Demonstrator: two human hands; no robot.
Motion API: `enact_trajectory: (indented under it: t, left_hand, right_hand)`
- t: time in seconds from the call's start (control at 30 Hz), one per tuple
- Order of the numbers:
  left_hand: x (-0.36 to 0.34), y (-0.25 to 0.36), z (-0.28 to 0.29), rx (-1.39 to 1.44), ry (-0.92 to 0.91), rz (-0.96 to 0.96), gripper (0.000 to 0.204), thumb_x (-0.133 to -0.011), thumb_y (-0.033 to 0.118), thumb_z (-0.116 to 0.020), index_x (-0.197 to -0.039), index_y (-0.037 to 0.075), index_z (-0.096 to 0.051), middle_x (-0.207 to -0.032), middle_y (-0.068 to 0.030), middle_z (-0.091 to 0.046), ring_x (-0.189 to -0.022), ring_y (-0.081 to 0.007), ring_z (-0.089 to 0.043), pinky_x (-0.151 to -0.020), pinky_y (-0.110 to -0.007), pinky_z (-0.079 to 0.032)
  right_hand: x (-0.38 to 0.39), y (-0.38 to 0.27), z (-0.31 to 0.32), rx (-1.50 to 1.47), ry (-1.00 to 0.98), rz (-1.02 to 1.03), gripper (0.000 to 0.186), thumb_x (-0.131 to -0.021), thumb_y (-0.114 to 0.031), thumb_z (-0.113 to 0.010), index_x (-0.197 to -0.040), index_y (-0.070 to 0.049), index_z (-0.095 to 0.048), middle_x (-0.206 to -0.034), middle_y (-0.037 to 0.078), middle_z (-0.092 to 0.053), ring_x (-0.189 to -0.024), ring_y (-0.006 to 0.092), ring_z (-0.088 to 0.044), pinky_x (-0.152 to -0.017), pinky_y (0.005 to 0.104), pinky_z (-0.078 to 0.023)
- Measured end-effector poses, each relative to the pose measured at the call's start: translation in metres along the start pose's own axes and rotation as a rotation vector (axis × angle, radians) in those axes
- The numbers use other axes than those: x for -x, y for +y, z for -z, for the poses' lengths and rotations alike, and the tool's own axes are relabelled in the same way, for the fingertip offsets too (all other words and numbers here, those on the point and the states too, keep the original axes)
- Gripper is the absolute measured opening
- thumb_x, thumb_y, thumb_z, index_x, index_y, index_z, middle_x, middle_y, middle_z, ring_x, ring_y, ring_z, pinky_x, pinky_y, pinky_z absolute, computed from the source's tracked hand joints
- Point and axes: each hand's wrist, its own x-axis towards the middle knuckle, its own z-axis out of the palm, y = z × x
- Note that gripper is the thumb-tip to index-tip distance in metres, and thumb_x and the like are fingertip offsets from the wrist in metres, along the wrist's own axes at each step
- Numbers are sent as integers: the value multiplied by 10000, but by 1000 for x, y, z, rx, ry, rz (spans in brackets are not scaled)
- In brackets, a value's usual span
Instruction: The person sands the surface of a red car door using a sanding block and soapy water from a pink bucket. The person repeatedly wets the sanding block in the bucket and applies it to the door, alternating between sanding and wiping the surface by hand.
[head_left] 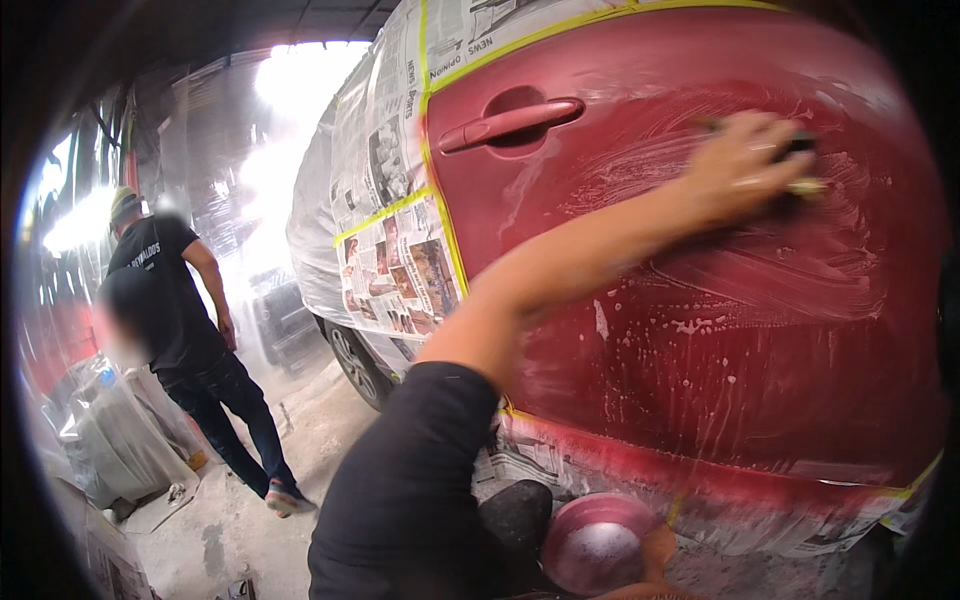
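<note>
Pad, one: dark with a yellowish edge (806,188), blurred. Lies beneath the left grip (752,165), between the fingers and the door, its edge showing at the right, past the fingertips. The left grip is closed over it, fingers bent, pressed to the upper right of the panel.

Door, one: red car door (680,370), upright. Whitish smears arc around the pad; pale drips and drops run below them. Door handle, one: red (500,127), upper left of the panel, well apart from the left grip.

Bowl, one: pink, round (600,508), pale whitish contents, below the door. The right grip (657,553), partly cut off by the lower edge, touches its right side; how far it is closed cannot be told.

Sleeve, one: black (410,480), on the left arm.

Masking: newspaper sheets (385,150), several, overlapping, exact count not clear, left of, above and below the door; yellow tape (425,95) in strips along the borders.

Wheel, one: dark tyre (355,362), beneath the masked part of the car.

Co-worker, one: dark shirt, jeans and cap (185,300), on the pale floor (215,500) at left, beside clear plastic sheeting (195,120).
</note>
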Motion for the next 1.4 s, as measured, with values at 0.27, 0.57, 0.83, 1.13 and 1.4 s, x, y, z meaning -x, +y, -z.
enact_trajectory:
  t: [0.27,0.57,0.83,1.13,1.4]
  left_hand:
    - [128,-33,59,-99,-17,115,513,-699,36,-707,-1191,139,-609,-1320,-165,-510,-1120,-380,-526,-932,-500,-453]
    - [-4,-24,4,50,-5,-68,535,-669,20,-672,-1184,157,-623,-1278,-164,-515,-1124,-393,-510,-932,-502,-459]
    - [148,-20,74,80,-78,-22,533,-681,166,-756,-1193,131,-609,-1284,-165,-540,-1068,-348,-582,-889,-479,-487]
    - [124,11,53,79,-136,39,468,-732,144,-693,-1190,105,-605,-1220,-162,-558,-1035,-348,-578,-846,-445,-491]
    - [-2,53,-39,30,56,-28,412,-763,194,-657,-1155,75,-610,-1139,-159,-580,-1017,-342,-570,-866,-451,-492]
  right_hand:
    - [-5,36,-7,-114,127,-36,163,-774,-168,-661,-817,-15,-697,-838,209,-692,-795,374,-692,-719,463,-564]
    - [-25,26,-60,-99,95,30,144,-775,-121,-634,-865,-23,-689,-829,211,-686,-776,390,-684,-695,470,-558]
    - [-6,44,-27,-136,66,10,188,-836,-161,-595,-985,-72,-667,-856,199,-682,-804,409,-668,-698,500,-541]
    - [0,27,6,-102,79,-46,201,-844,-188,-590,-978,-59,-665,-863,217,-677,-814,403,-669,-686,517,-534]
    - [-4,7,-27,-91,99,-50,179,-801,-198,-647,-860,-38,-699,-815,201,-693,-777,394,-686,-695,455,-563]
